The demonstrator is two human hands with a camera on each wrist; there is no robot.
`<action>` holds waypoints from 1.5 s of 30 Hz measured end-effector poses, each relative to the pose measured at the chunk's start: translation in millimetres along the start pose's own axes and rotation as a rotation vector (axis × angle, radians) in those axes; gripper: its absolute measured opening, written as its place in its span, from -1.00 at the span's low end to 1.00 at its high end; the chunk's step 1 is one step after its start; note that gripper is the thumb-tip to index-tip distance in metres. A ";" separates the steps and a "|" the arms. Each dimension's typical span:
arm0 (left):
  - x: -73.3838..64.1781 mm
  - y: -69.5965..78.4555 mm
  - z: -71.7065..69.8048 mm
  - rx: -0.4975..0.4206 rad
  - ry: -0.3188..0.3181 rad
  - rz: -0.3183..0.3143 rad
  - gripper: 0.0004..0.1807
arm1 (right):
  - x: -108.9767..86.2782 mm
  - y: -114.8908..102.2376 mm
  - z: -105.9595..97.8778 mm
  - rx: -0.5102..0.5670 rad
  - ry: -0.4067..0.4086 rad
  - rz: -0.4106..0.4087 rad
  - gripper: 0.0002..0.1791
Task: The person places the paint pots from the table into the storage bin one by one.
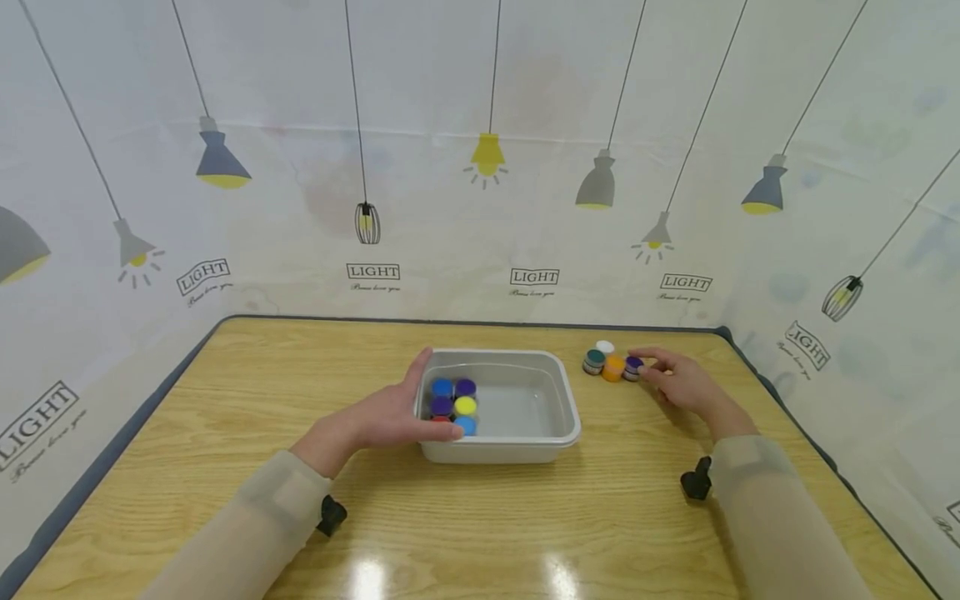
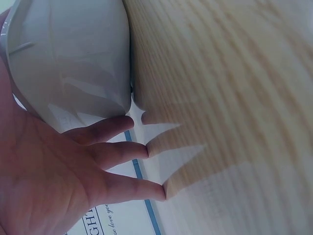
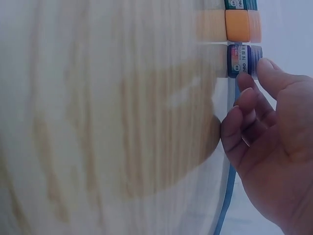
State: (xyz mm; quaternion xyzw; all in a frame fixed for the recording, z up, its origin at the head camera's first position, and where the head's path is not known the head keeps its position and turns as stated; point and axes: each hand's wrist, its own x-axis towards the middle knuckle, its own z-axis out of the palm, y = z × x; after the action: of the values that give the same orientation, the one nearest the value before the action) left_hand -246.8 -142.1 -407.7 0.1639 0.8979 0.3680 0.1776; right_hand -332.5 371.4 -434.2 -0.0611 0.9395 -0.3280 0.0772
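Note:
A light grey plastic box (image 1: 525, 450) stands on the table, with several small paint jars (image 1: 466, 407) at its left end, their lids blue, purple, yellow and red. My left hand (image 1: 386, 415) spans that end, thumb lying across the front rim; in the left wrist view its other fingers (image 2: 122, 149) are spread out straight beside the wall. Over to the right, thumb and index finger of my right hand (image 1: 682, 385) pinch a purple-lidded paint jar (image 3: 239, 59) at its lid end. The remaining fingers of that hand are loosely bent.
Against the purple jar stands an orange jar (image 1: 612, 368), with a dark green-lidded jar (image 1: 593, 362) and a white-lidded one (image 1: 604, 347) behind and left. A printed lamp-pattern cloth (image 1: 442, 242) rises along the table's far and side edges.

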 end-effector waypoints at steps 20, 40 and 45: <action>-1.2 -0.7 -0.7 0.009 -0.003 -0.014 0.55 | -6.6 1.7 -6.9 -0.039 -0.014 0.033 -0.32; -1.4 1.6 0.3 0.024 0.001 -0.014 0.54 | -38.7 -26.3 -17.2 0.041 0.008 -0.141 -0.51; -1.7 2.4 0.1 0.023 -0.003 -0.019 0.54 | -42.7 -49.2 -16.0 0.001 0.014 -0.194 -0.55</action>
State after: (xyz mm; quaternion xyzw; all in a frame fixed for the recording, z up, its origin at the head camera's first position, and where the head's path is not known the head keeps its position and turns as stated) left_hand -244.9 -141.2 -405.7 0.1580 0.9034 0.3555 0.1803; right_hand -290.5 350.0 -386.6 -0.1494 0.9295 -0.3349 0.0386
